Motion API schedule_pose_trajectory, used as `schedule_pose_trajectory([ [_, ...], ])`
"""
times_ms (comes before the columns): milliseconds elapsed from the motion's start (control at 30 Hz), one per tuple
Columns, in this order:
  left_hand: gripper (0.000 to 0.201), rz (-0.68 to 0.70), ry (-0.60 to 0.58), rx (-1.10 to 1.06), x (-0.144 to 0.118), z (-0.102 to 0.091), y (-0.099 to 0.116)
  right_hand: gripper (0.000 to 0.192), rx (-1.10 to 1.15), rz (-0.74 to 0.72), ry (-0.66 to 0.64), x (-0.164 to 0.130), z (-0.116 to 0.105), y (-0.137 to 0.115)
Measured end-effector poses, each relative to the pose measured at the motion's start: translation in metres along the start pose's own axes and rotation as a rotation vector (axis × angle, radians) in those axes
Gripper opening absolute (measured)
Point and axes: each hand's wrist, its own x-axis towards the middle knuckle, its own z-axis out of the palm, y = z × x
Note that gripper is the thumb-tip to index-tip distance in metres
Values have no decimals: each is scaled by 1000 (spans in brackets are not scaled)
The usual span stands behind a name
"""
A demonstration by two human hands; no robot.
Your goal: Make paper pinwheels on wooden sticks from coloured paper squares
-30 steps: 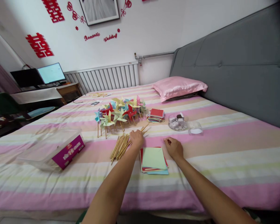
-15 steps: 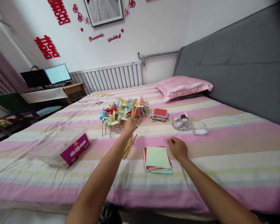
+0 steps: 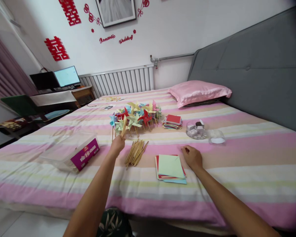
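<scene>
- Head view: left hand (image 3: pixel 118 144) gripped thin wooden sticks (image 3: pixel 123 128) left of the stick pile (image 3: pixel 136 153).
- Right hand (image 3: pixel 192 157), fingers curled closed, lay right of that pile.
- Paper sheets (image 3: pixel 171 167) lay right of it.

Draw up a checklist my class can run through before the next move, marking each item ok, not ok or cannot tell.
1. Left hand gripping sticks: ok.
2. Right hand empty: cannot tell; it is curled.
3. Green-topped paper stack squared up: not ok; edges jut out unevenly.
4. Stick pile beside left hand: ok.
5. Pinwheels clear of held sticks: cannot tell; they overlap in view.
</scene>
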Motion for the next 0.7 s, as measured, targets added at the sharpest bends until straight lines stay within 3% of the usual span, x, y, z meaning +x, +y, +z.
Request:
schedule_pose_trajectory([
  [167, 29, -128, -173, 251, -19, 18, -22, 31, -5, 1, 3, 0, 1, 1],
  [300, 39, -155, -252, 336, -25, 27, -12, 31, -9, -2, 4, 0, 2, 1],
  [400, 59, -131, -286, 364, -27, 28, -1, 31, -10, 5, 3, 0, 3, 1],
  [533, 83, -86, -288, 388, -34, 29, 11, 30, -9, 18, 1, 0, 3, 2],
  [700, 85, -50, -201, 441, -52, 44, 24, 31, -5, 20, -1, 0, 2, 1],
])
